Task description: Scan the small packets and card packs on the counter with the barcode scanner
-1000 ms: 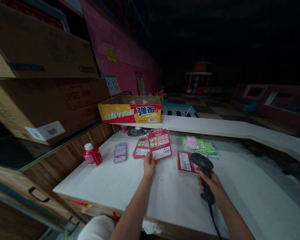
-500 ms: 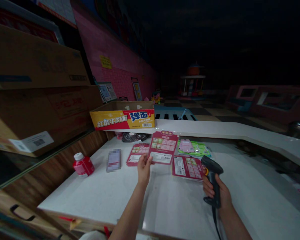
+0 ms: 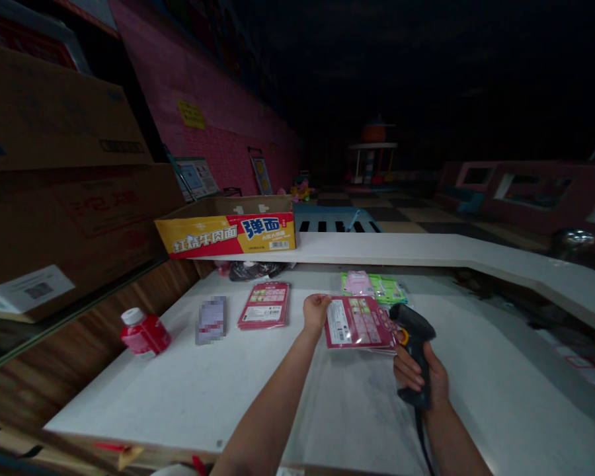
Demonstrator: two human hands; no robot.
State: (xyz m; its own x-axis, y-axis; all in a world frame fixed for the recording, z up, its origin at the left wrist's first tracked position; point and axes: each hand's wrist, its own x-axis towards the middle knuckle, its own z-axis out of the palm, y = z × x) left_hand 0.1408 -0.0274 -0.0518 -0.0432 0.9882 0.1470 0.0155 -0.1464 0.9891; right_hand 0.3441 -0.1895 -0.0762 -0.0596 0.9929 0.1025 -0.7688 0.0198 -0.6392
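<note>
My left hand (image 3: pixel 317 312) is closed in a pinch at the upper left corner of a red flat card packet (image 3: pixel 359 322). That packet lies sideways in clear wrap on top of others, its white barcode label towards my left hand. My right hand (image 3: pixel 422 377) is wrapped round the grip of a black barcode scanner (image 3: pixel 414 330), whose head is just right of the packet. A yellow bit shows by the trigger, and a cable hangs down from the grip. Left of my left hand lies a stack of similar red card packets (image 3: pixel 264 305).
Green and pink packets (image 3: pixel 377 287) lie behind the red ones. A red bottle with a white cap (image 3: pixel 145 332) and a blurred-out flat item (image 3: pixel 211 320) are at left. A noodle carton (image 3: pixel 228 231) stands on the raised ledge (image 3: pixel 377 248); big cardboard boxes (image 3: pixel 74 218) are stacked far left.
My left hand has moved right and lowered the red card packet it held upright onto the right-hand pile. My right hand keeps the scanner in nearly the same place. The view has shifted slightly.
</note>
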